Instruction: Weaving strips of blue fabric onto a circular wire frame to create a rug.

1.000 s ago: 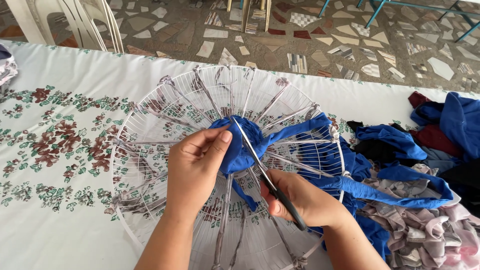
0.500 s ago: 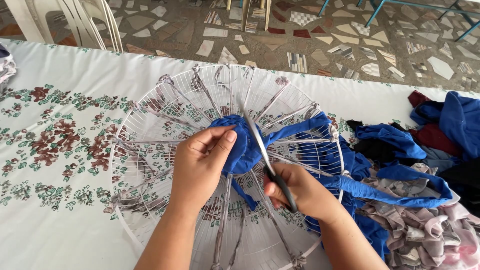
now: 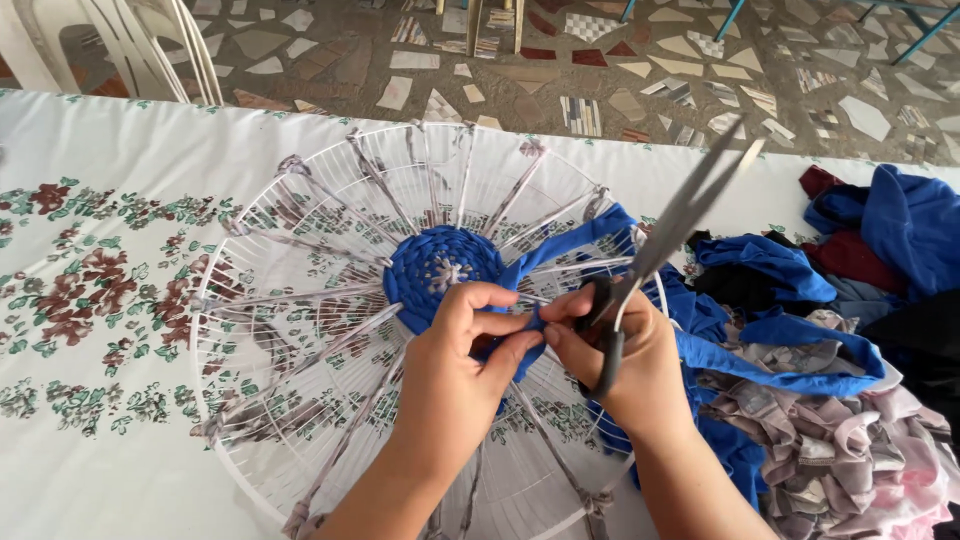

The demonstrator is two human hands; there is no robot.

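A round white wire grille (image 3: 300, 235) lies on the table, strung with grey fabric spokes. At its centre is a woven blue fabric disc (image 3: 432, 265). A blue fabric strip (image 3: 575, 240) runs from the disc towards the cloth pile at right. My left hand (image 3: 455, 375) pinches the blue strip at the disc's near edge. My right hand (image 3: 630, 360) pinches the same strip and also holds scissors (image 3: 672, 225), blades open and pointing up and away.
A white tablecloth (image 3: 90, 290) with a floral print covers the table. A heap of blue, red, grey and pink cloth strips (image 3: 840, 330) lies at right. White plastic chair legs (image 3: 150, 45) stand on the mosaic floor beyond the table.
The view has come closer. The bunched blue strip now lies as a flat woven disc at the centre. The scissors swung from lying across the grille to pointing up and to the right.
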